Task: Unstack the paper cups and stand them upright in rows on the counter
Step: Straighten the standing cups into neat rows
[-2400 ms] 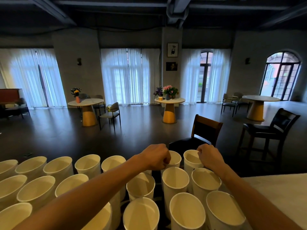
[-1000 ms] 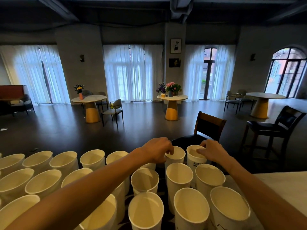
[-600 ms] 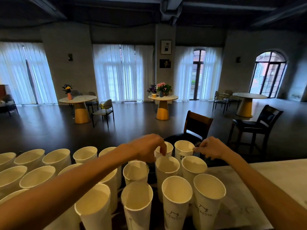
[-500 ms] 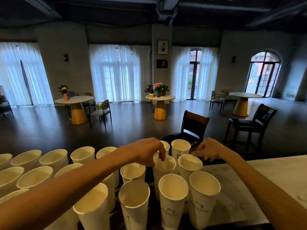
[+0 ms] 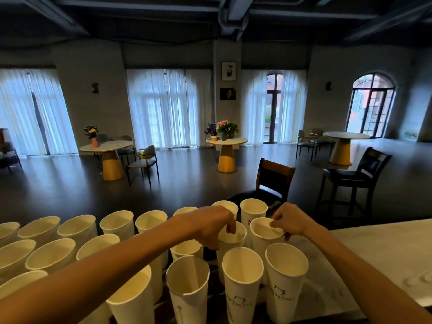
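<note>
Several white paper cups stand upright in rows on the counter (image 5: 385, 258). My left hand (image 5: 210, 226) pinches the rim of a middle-row cup (image 5: 232, 238), with a finger curled inside it. My right hand (image 5: 288, 222) pinches the far rim of the cup (image 5: 263, 235) beside it on the right. Behind them stand two back-row cups (image 5: 253, 210). Three tall cups stand nearest me, among them one at the right end (image 5: 286, 274). Whether either held cup is nested in another cannot be seen.
More cups (image 5: 77, 228) fill the counter's left side. The pale counter top runs off to the right. Past the far edge stand a dark chair (image 5: 273, 181), a bar stool (image 5: 355, 181) and round tables (image 5: 225, 152) on a dark floor.
Both hands have drawn back from the back-row cups to the middle row, and each now pinches a cup rim there. The camera has tilted slightly.
</note>
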### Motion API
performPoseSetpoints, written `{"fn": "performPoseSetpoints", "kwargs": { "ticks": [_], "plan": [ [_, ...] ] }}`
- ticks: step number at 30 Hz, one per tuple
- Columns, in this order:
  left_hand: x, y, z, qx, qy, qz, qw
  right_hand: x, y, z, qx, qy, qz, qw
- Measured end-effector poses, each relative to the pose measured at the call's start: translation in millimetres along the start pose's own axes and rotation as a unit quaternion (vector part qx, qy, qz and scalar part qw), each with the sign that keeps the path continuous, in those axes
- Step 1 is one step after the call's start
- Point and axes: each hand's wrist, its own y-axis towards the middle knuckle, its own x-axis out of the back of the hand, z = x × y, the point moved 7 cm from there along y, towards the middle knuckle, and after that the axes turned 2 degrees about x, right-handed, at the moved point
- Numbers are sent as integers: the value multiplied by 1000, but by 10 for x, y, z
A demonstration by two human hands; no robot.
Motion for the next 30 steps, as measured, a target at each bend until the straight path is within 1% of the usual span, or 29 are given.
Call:
{"fn": "performPoseSetpoints", "kwargs": {
  "ticks": [1, 2, 3, 4, 5, 8, 11, 16, 20, 22, 25, 28, 30],
  "plan": [
    [1, -5, 13, 1, -2, -4, 1000, -15, -31, 59, -107, -80, -99, 986],
    [7, -9, 26, 3, -6, -8, 1000, 15, -82, 73, -191, -115, -193, 955],
    [9, -11, 40, 3, -11, -12, 1000, 144, -167, 83, -233, -200, -275, 911],
    [20, -13, 47, 1, -13, -16, 1000, 212, -173, 56, -246, -218, -308, 893],
    [23, -11, 55, 0, -15, -18, 1000, 188, -181, 73, -252, -229, -300, 891],
    [29, -13, 62, 1, -23, -24, 999, 152, -166, 87, -293, -212, -281, 889],
    [58, -29, 19, -6, -39, -44, 998, 127, -196, 169, -273, -213, -291, 892],
    [135, -133, -157, -42, -71, -84, 993, 88, -365, 113, -325, -194, -286, 880],
    [84, -263, -373, -79, -81, -69, 991, -5, -720, 150, -343, -162, -307, 873],
    [64, -339, -413, -89, -64, -64, 992, -53, -862, 213, -338, -173, -312, 871],
    [173, -473, -303, -69, -50, -69, 994, -67, -995, 380, -316, -210, -345, 859],
    [424, -678, -17, -35, -47, -99, 993, -22, -991, 690, -251, -255, -407, 840],
    [579, -880, 304, 6, -45, -122, 991, -37, -881, 985, -204, -284, -442, 826]
  ]
}}
